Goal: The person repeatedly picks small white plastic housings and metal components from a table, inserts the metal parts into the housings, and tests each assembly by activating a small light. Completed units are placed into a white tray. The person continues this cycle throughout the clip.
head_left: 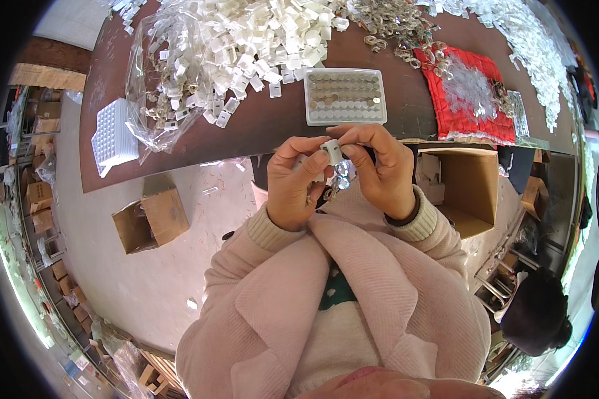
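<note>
In front of my chest, just off the table's near edge, both hands meet at a small white plastic housing (pixel 332 152). My left hand (pixel 298 183) is closed, with thumb and fingers pinching the housing. Curled around its other side is my right hand (pixel 383 171), its thumb and fingertips pressed to the housing. Whether a smaller part sits between those fingertips is hidden. Shiny clear crystal-like pieces (pixel 342 175) hang below the housing between the hands. Beyond the hands lies a translucent tray (pixel 345 123) with rows of round, silvery, coin-like discs.
White housings (pixel 253 40) heap at the back, partly in a clear bag (pixel 154 126). White ridged trays (pixel 113 139) stack at left. A red cloth (pixel 446 123) holds clear pieces at right. Cardboard boxes (pixel 166 216) stand below the table (pixel 213 146). Another person's dark-haired head (pixel 538 312) is at right.
</note>
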The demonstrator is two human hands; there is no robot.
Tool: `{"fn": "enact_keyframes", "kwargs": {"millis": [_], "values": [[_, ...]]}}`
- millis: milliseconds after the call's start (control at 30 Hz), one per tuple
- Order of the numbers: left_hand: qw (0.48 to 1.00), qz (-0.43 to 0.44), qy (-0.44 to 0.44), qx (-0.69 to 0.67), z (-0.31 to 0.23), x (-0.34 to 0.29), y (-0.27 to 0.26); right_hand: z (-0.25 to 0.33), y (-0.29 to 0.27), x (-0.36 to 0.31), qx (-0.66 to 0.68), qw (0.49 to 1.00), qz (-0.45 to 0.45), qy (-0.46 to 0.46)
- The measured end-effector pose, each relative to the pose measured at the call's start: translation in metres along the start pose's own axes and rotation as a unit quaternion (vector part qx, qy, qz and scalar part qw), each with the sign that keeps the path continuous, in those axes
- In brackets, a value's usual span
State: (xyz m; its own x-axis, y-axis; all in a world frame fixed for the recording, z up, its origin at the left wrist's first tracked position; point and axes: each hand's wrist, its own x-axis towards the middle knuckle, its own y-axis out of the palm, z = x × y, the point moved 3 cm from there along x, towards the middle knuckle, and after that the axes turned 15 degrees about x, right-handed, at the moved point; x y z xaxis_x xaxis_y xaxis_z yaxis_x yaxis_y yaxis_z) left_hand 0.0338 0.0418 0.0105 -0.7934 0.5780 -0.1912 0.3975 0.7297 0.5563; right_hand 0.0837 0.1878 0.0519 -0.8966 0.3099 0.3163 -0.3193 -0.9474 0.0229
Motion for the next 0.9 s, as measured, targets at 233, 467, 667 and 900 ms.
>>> {"fn": "enact_keyframes", "kwargs": {"millis": [233,467,667,900], "values": [[0.999,-0.011,0.033,0.004,0.001,0.000,-0.003,0.004,0.005,0.001,-0.036,0.999,0.028,-0.012],[1.000,0.005,0.009,-0.004,0.000,0.000,-0.008,0.004,0.003,0.003,-0.027,0.998,0.061,0.003],[0.999,-0.005,-0.006,0.033,0.003,0.001,-0.018,-0.005,0.005,0.006,0.067,0.994,0.085,0.023],[0.887,-0.183,0.193,0.377,-0.107,0.033,-0.059,-0.011,0.000,0.001,0.068,0.996,0.044,0.041]]}}
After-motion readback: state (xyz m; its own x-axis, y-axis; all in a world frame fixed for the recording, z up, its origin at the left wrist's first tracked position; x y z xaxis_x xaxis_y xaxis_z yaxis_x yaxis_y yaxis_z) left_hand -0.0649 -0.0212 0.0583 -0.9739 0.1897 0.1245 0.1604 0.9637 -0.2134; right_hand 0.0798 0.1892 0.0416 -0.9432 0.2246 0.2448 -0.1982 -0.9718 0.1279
